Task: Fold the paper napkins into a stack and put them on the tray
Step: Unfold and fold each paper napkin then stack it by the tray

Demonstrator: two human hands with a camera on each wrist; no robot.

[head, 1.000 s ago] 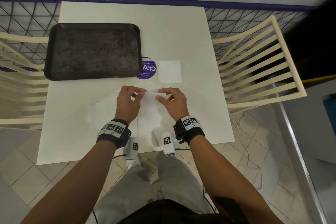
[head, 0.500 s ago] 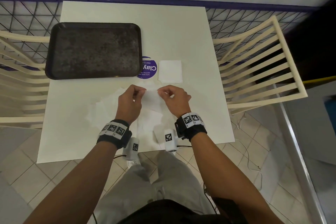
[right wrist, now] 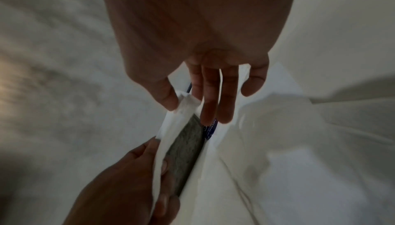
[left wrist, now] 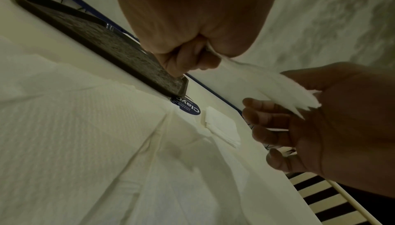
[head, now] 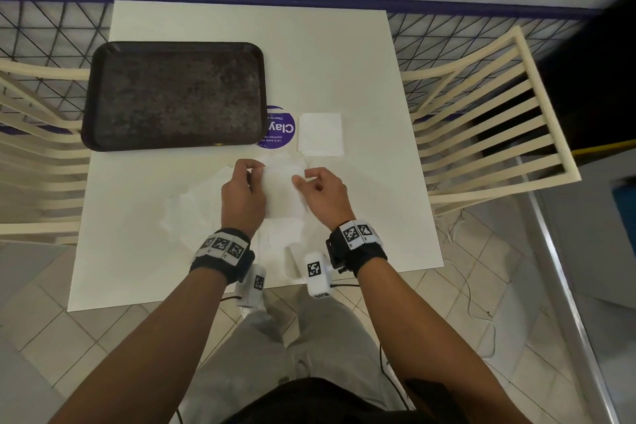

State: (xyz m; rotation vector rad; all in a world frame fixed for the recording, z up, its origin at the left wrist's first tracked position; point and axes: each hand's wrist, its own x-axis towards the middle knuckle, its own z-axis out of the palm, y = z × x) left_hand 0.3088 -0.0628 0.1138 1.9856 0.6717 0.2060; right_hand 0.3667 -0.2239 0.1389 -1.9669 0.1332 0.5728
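A white paper napkin (head: 284,191) is held just above the white table (head: 361,62). My left hand (head: 248,173) pinches its far left corner, my right hand (head: 303,179) its far right corner. In the left wrist view the napkin (left wrist: 267,85) stretches between both hands. The right wrist view shows the napkin's edge (right wrist: 171,127) pinched between thumb and forefinger. More unfolded napkins (head: 192,213) lie loose under and left of my hands. A folded napkin stack (head: 320,134) lies beyond my right hand. The dark tray (head: 173,95) sits at the far left with nothing on it.
A round purple sticker (head: 280,129) is on the table between tray and stack. Cream slatted chairs (head: 488,120) flank the table on both sides. A wire fence (head: 464,31) and a wall close off the far edge.
Both hands have lifted the napkin's far edge and carried it slightly away from me; the napkin now hangs folded between them.
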